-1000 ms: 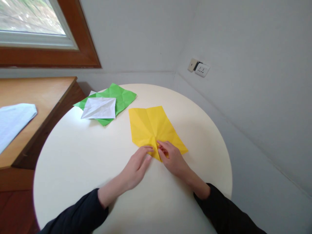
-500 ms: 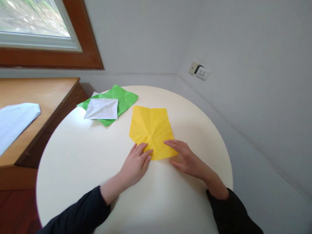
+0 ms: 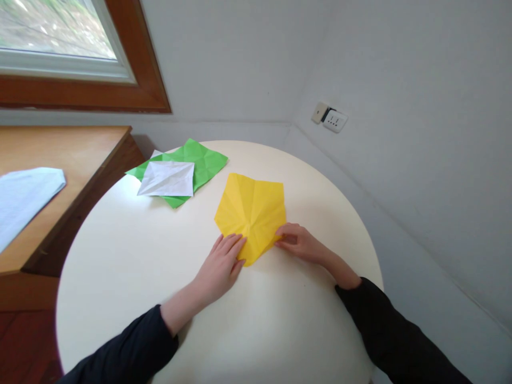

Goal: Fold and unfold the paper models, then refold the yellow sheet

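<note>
A creased sheet of yellow paper [image 3: 256, 205] lies on the round white table [image 3: 256, 325], its creases fanning out from near the middle. My left hand [image 3: 221, 269] rests on its near left edge, fingers stretched over the paper and the thumb at the near corner. At the near right edge, my right hand [image 3: 298, 242] pinches the paper between thumb and fingers. That edge is slightly lifted and turned under. The underside of the sheet is hidden.
Green creased paper [image 3: 206, 162] with a folded white paper [image 3: 168, 178] on it lies at the table's far left. Left of the table, a wooden desk [image 3: 80, 146] bears a light blue cloth-like item [image 3: 32, 186]. A wall socket [image 3: 335, 121] is behind on the right.
The yellow paper has turned clockwise, its far edge shifting right. My right hand has gone from spread fingers over the near right corner to a pinch on the edge. The left hand has barely moved.
</note>
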`<state>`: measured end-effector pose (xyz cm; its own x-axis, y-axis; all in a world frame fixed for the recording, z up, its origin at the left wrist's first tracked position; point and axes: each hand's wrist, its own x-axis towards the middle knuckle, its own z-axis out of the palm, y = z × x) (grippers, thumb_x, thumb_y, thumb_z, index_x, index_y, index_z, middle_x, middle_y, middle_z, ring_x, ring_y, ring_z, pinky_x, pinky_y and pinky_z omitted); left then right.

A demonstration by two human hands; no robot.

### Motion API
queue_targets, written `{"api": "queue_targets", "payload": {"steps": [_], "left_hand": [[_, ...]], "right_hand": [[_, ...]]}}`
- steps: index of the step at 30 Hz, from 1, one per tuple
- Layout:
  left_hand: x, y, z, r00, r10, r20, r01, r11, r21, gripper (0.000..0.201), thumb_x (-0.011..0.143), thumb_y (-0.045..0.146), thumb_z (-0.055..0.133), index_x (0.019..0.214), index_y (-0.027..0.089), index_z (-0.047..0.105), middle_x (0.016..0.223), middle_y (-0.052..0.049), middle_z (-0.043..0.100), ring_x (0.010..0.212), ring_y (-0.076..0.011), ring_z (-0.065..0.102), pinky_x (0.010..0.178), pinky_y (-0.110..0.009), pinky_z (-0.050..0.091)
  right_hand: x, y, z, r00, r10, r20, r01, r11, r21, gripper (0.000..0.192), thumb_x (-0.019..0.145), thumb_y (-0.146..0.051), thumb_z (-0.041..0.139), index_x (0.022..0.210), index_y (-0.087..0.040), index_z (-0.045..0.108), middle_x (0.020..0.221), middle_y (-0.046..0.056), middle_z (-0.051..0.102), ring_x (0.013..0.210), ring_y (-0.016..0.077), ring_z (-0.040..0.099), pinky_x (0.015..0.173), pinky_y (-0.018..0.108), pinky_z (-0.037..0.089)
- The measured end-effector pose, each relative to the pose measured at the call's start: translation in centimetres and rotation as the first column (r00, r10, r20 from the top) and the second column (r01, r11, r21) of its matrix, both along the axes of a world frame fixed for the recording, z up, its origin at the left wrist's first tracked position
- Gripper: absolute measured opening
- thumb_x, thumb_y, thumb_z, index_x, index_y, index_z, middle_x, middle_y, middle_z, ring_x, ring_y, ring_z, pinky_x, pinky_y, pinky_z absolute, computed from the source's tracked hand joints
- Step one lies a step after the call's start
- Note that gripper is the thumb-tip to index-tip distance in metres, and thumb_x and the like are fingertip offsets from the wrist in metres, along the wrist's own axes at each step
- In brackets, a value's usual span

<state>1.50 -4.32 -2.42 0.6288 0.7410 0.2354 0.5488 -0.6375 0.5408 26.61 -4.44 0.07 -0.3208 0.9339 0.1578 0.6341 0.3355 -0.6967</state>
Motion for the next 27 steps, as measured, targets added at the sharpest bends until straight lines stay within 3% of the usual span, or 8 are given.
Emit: {"api": "queue_targets", "payload": {"steps": [5, 7, 11, 17, 22, 27], "left_hand": [[0.0, -0.1, 0.0, 1.000, 0.000, -0.015, 0.000, 1.000, 0.012, 0.043, 0.086, 0.023, 0.043, 0.128, 0.017, 0.046, 0.129, -0.015, 0.053, 0.123, -0.0285, 0.044, 0.106, -0.052, 0.026], [0.0, -0.2, 0.0, 1.000, 0.002, -0.015, -0.002, 1.000, 0.014, 0.045, 0.085, 0.023, 0.044, 0.130, 0.018, 0.044, 0.130, -0.014, 0.052, 0.123, -0.0279, 0.044, 0.107, -0.051, 0.027], [0.1, -0.3, 0.2, 0.999, 0.002, -0.038, -0.002, 1.000, 0.015, 0.047, 0.086, 0.021, 0.042, 0.134, 0.021, 0.040, 0.131, -0.013, 0.050, 0.124, -0.0271, 0.042, 0.106, -0.052, 0.027], [0.3, -0.6, 0.5, 0.993, -0.019, -0.117, 0.026, 0.997, 0.066, 0.051, 0.084, 0.014, 0.044, 0.131, 0.031, 0.045, 0.131, -0.012, 0.048, 0.124, -0.0293, 0.040, 0.103, -0.056, 0.028], [0.3, -0.7, 0.6, 0.973, -0.017, -0.229, 0.041, 0.994, 0.102, 0.048, 0.082, 0.013, 0.047, 0.127, 0.028, 0.051, 0.132, -0.016, 0.045, 0.125, -0.0328, 0.038, 0.101, -0.058, 0.029], [0.3, -0.8, 0.5, 0.977, -0.019, -0.214, 0.039, 0.995, 0.090, 0.048, 0.081, 0.013, 0.047, 0.127, 0.028, 0.051, 0.134, -0.017, 0.044, 0.126, -0.0341, 0.038, 0.101, -0.058, 0.028]], "right_hand": [[-0.9, 1.3, -0.4, 0.995, -0.089, 0.035, 0.091, 0.994, -0.053, 0.016, 0.077, -0.031, 0.059, 0.068, -0.018, 0.059, 0.068, 0.001, 0.061, 0.063, 0.0149, 0.054, 0.059, 0.027, 0.043], [-1.2, 1.4, -0.7, 0.989, -0.142, 0.031, 0.142, 0.989, -0.025, 0.011, 0.076, -0.028, 0.060, 0.078, -0.017, 0.062, 0.074, 0.001, 0.064, 0.066, 0.0150, 0.056, 0.063, 0.028, 0.043], [-1.8, 1.3, -1.3, 0.973, -0.219, 0.075, 0.213, 0.974, 0.079, 0.019, 0.075, -0.024, 0.062, 0.094, -0.020, 0.063, 0.084, 0.003, 0.069, 0.074, 0.0171, 0.060, 0.079, 0.036, 0.040], [-2.3, 1.1, -1.5, 0.972, -0.184, 0.145, 0.162, 0.975, 0.152, 0.018, 0.078, -0.019, 0.059, 0.095, -0.020, 0.063, 0.091, 0.004, 0.070, 0.085, 0.0198, 0.060, 0.084, 0.039, 0.034], [-2.4, 1.2, -1.6, 0.966, -0.177, 0.188, 0.147, 0.976, 0.161, 0.018, 0.079, -0.018, 0.059, 0.096, -0.020, 0.062, 0.093, 0.005, 0.069, 0.085, 0.0207, 0.059, 0.083, 0.038, 0.034], [-2.5, 1.0, -1.5, 0.956, -0.181, 0.231, 0.137, 0.971, 0.195, 0.019, 0.079, -0.019, 0.058, 0.098, -0.019, 0.061, 0.092, 0.006, 0.068, 0.087, 0.0216, 0.059, 0.082, 0.038, 0.035]]}}
